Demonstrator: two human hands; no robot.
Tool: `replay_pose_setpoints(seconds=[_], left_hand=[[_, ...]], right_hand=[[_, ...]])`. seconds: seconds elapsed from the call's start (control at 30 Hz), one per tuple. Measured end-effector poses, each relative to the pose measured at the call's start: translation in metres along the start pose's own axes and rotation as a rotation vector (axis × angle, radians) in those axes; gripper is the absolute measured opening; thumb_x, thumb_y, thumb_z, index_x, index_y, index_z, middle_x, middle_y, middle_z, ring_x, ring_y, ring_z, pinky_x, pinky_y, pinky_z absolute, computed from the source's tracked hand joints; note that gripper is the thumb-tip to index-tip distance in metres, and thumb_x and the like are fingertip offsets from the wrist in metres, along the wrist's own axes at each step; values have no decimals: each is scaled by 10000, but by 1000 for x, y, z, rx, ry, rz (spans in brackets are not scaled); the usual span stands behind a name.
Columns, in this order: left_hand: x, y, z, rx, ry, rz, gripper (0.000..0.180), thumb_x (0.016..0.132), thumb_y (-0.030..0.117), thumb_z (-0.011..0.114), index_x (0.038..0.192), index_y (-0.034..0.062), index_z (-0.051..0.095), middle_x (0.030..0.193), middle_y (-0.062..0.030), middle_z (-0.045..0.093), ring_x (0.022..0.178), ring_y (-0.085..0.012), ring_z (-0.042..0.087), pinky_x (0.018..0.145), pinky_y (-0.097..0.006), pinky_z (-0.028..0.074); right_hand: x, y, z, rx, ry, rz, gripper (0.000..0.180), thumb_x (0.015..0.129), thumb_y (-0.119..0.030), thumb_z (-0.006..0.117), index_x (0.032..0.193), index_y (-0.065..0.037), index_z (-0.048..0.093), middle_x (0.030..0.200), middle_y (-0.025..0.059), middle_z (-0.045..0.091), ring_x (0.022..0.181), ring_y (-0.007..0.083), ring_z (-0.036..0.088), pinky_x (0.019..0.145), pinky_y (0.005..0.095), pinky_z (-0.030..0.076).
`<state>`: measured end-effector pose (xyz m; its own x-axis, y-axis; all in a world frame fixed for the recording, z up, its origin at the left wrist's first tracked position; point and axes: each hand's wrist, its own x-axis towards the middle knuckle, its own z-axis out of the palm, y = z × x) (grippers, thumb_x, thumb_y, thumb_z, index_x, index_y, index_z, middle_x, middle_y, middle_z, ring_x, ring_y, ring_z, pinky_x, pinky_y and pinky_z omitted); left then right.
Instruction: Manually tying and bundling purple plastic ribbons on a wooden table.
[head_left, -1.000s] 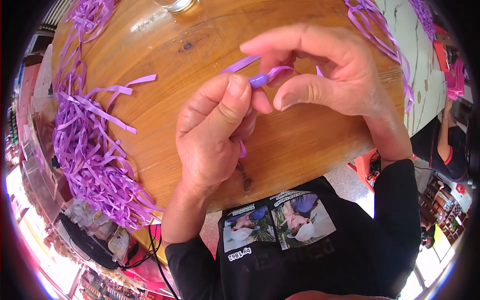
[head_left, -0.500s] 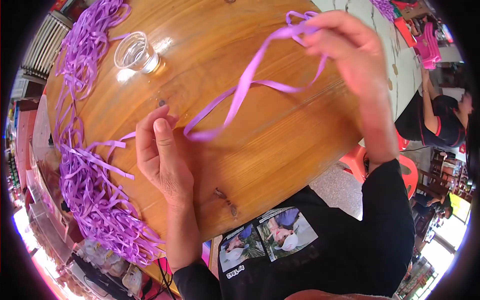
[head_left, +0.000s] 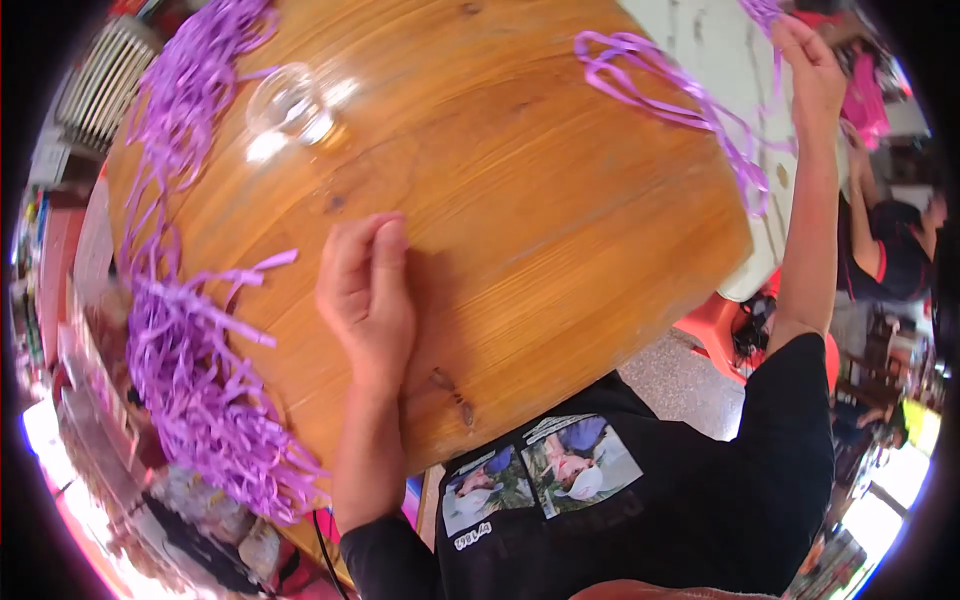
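Observation:
My right hand [head_left: 812,70] is stretched out to the far right, past the wooden table, its fingertips pinched on purple ribbon. A strand hangs just below those fingers, over the white marbled surface. A looped length of purple ribbon [head_left: 650,92] lies at the table's right side and trails over its edge. Above the middle-left of the table, my left hand [head_left: 368,300] is closed, thumb against curled fingers, and no ribbon shows in it. Left of it lies a big heap of purple ribbon [head_left: 190,370], cut ends pointing toward the hand. Another bunch of purple ribbon [head_left: 195,90] lies farther back.
A clear plastic cup [head_left: 292,105] with liquid stands on the wooden table [head_left: 520,260] at the back left. A white marbled surface [head_left: 690,40] adjoins on the right. Beyond it are a red stool [head_left: 712,325], a pink item [head_left: 865,100] and another person [head_left: 895,250].
My right hand has swung farther right, off the wooden table. The ribbon loop that stretched across the middle now lies at the right edge. My left hand has closed and shifted slightly right.

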<state>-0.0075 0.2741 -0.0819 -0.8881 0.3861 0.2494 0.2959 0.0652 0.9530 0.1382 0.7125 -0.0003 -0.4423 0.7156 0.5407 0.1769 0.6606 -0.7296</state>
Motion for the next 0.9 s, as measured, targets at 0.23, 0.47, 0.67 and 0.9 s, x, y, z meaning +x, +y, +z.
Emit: replay_pose_setpoints(seconds=[0.23,0.47,0.67,0.9], left_hand=[[2,12,-11,278,-42,312,40,779,10,614,816,17,601,710,-124,535,596,-271,517,521,-347,421],[-10,27,-59,494,70,457,83,753,-7,641,827,22,617,718,-100,557,619,-244,547,541,-334,440],[-24,32,-177,900,525,298,29,777,17,628,797,24,607,704,-110,539,638,-282,536,559,-358,430],[-43,7,-214,1036,436,186,56,765,80,647,807,46,630,761,-96,532,685,-273,536,592,-363,428]], right_hand=[[-50,-19,113,-227,-527,-67,266,876,-167,586,1088,-7,612,1030,68,637,946,135,578,850,252,429],[-72,-76,129,-350,-538,-433,206,887,-119,558,1049,0,601,1038,87,614,960,194,585,832,270,436],[-119,-142,147,-180,-677,-729,160,834,-10,593,992,4,614,997,98,614,921,224,583,775,280,449],[-164,-189,159,-83,-857,-965,160,750,5,651,907,3,620,930,93,603,836,251,558,717,316,435]])
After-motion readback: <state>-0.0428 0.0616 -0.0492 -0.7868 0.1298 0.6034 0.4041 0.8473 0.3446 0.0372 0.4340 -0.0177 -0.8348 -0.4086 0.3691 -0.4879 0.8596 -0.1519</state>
